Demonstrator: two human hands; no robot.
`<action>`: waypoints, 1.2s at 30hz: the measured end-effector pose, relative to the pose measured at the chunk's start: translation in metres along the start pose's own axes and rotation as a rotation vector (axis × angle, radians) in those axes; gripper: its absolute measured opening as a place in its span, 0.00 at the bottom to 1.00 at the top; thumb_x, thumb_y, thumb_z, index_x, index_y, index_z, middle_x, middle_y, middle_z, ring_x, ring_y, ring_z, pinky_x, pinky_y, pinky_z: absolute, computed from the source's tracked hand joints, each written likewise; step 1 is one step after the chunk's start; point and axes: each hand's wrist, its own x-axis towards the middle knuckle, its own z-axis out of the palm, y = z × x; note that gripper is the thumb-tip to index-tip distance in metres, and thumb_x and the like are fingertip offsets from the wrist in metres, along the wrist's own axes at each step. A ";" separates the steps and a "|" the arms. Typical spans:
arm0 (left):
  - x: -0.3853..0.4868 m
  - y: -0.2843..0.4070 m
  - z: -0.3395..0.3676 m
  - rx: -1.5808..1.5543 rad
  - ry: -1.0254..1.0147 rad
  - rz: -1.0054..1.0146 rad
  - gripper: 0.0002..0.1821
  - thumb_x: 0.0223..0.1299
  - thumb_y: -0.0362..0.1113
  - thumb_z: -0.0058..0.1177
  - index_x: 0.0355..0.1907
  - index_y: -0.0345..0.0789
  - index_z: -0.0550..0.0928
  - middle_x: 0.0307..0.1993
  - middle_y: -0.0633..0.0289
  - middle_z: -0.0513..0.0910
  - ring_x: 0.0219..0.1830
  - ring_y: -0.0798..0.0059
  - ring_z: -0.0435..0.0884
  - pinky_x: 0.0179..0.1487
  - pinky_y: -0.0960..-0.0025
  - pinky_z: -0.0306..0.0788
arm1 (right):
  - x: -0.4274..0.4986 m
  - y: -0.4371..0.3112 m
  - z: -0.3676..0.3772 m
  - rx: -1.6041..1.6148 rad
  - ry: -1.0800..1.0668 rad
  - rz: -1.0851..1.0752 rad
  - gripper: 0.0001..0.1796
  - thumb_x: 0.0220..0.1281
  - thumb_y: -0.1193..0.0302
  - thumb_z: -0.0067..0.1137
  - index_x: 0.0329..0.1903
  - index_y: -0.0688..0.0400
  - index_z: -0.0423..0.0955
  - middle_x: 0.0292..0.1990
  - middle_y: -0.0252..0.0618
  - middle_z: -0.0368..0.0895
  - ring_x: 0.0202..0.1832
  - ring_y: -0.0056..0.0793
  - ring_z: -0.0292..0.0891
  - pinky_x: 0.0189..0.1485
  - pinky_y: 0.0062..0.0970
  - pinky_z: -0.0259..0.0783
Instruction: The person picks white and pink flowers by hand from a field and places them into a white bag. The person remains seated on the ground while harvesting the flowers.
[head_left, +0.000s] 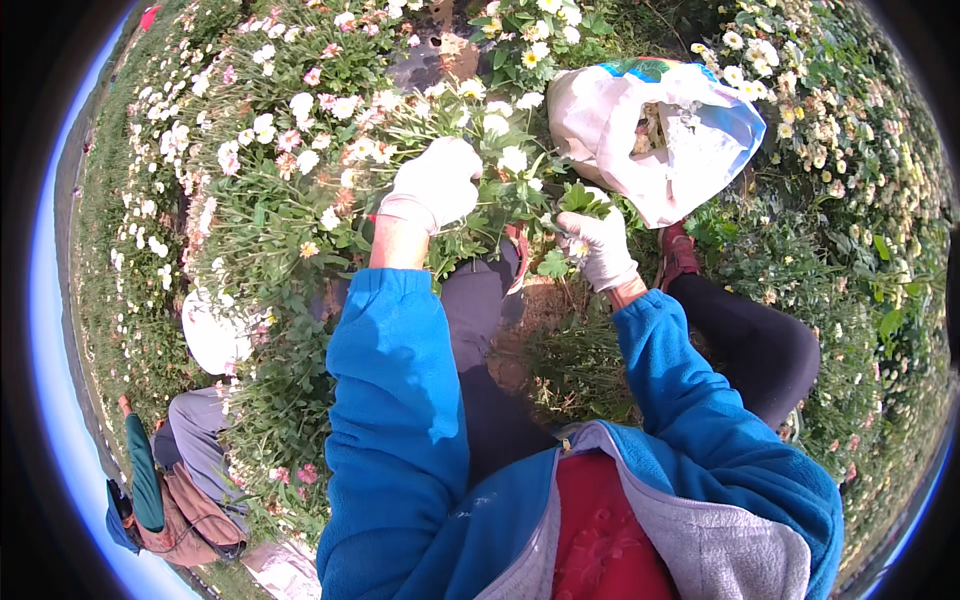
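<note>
Both my hands wear pale work gloves among flowering plants that look like chrysanthemums. My left hand (436, 184) is curled, back upward, over the leafy stems of a plant (405, 127) with white and pinkish blooms. Its fingertips are hidden, so what it grips does not show. My right hand (602, 244) is closed around green leaves and a small white flower (577, 248); whether the stem is cut cannot be seen. Just above the right hand, a white and blue plastic sack (600, 127) lies open, with dried-looking flower heads (648, 131) inside.
Dense flower rows (825, 135) stand on both sides. My red shoe (679, 251) is beside the sack, above bare soil (551, 300). At lower left another person (176, 480) is bent among the plants, near a bright white sack-like object (214, 330). Dark ground sheeting (424, 64) shows at the top.
</note>
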 end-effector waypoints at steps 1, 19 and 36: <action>0.003 0.005 -0.004 0.054 -0.016 0.021 0.11 0.51 0.35 0.50 0.35 0.42 0.85 0.42 0.58 0.81 0.52 0.59 0.78 0.53 0.59 0.75 | -0.007 -0.026 0.005 0.039 -0.016 -0.020 0.16 0.53 0.73 0.67 0.44 0.61 0.74 0.28 0.38 0.80 0.23 0.24 0.75 0.24 0.22 0.70; 0.037 0.187 -0.053 -0.698 0.379 0.300 0.38 0.53 0.42 0.68 0.65 0.33 0.68 0.52 0.53 0.77 0.54 0.69 0.75 0.55 0.66 0.73 | -0.054 -0.185 -0.018 -0.168 -0.109 -0.077 0.27 0.52 0.80 0.56 0.58 0.64 0.69 0.45 0.40 0.80 0.42 0.27 0.80 0.43 0.25 0.77; 0.114 0.212 -0.014 -1.124 0.638 -0.045 0.10 0.60 0.31 0.59 0.44 0.36 0.83 0.37 0.66 0.83 0.33 0.82 0.79 0.34 0.79 0.73 | 0.007 -0.198 -0.043 0.069 -0.016 -0.231 0.16 0.60 0.68 0.64 0.49 0.59 0.77 0.42 0.37 0.81 0.40 0.28 0.79 0.42 0.26 0.77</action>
